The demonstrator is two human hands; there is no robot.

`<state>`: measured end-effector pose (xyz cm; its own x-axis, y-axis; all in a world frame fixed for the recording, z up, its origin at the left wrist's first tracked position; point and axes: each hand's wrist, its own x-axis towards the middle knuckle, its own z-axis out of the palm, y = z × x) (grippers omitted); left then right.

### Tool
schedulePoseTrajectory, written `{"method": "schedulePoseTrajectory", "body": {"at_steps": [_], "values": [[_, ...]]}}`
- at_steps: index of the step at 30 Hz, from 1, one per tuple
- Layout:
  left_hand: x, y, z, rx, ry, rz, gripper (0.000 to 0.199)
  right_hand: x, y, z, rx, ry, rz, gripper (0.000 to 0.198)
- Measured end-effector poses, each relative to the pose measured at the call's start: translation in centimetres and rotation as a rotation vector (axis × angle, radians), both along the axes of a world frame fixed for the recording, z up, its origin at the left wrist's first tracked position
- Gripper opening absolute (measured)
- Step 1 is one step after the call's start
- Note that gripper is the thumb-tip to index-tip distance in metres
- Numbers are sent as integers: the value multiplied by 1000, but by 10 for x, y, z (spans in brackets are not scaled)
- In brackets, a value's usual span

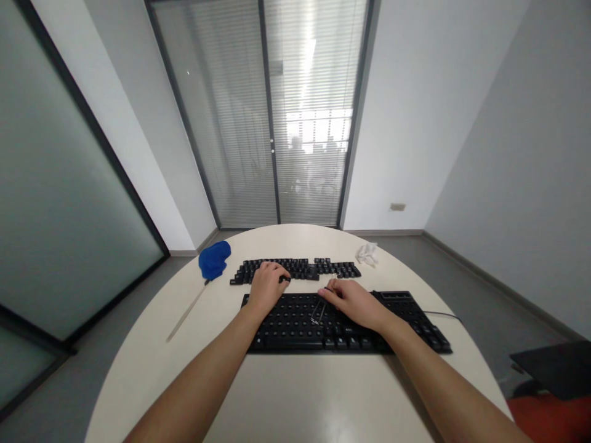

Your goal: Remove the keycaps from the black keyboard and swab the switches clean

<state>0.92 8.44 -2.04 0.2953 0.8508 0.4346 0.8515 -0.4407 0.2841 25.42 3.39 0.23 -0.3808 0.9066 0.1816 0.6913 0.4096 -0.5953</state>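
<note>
A black keyboard (295, 341) lies in front of me, with many of its keycaps off on the left and middle. Above its upper left part, my left hand (266, 288) pinches a small black keycap (284, 279). My right hand (353, 301) is closed over the keyboard's middle, holding a wire keycap puller (317, 312) whose metal loops point down toward the bare key positions. Behind the keyboard, loose black keycaps (302, 266) are laid out in rows, some of them hidden by my left hand. The tips of my right fingers are partly hidden.
On the round white table (295, 394), a blue cloth duster (213, 259) with a thin stick lies at the left. Crumpled white tissue (367, 253) sits at the back right. The keyboard's cable (443, 314) runs off the right edge. A black-and-red chair (554, 375) stands lower right.
</note>
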Motion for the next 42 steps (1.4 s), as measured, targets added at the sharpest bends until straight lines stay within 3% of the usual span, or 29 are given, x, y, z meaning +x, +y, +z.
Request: {"method": "schedulePoseTrajectory", "body": {"at_steps": [11,22,28,31,36,42], "values": [[1,0,-2,-41,11,111,10,1,-2,3,63,-37,22,43],[3,-2,-2,-17,49,119,13,0,-5,8,51,-7,56,40],[10,-12,7,29,10,53,10,-1,-8,11,77,-38,79,38],[18,-27,11,-19,-40,-68,14,-1,-8,11,76,-49,86,38],[31,-59,6,-91,-37,-302,23,1,-7,10,88,-59,87,39],[31,-66,1,-88,45,-353,30,2,-7,11,109,-80,86,39]]}}
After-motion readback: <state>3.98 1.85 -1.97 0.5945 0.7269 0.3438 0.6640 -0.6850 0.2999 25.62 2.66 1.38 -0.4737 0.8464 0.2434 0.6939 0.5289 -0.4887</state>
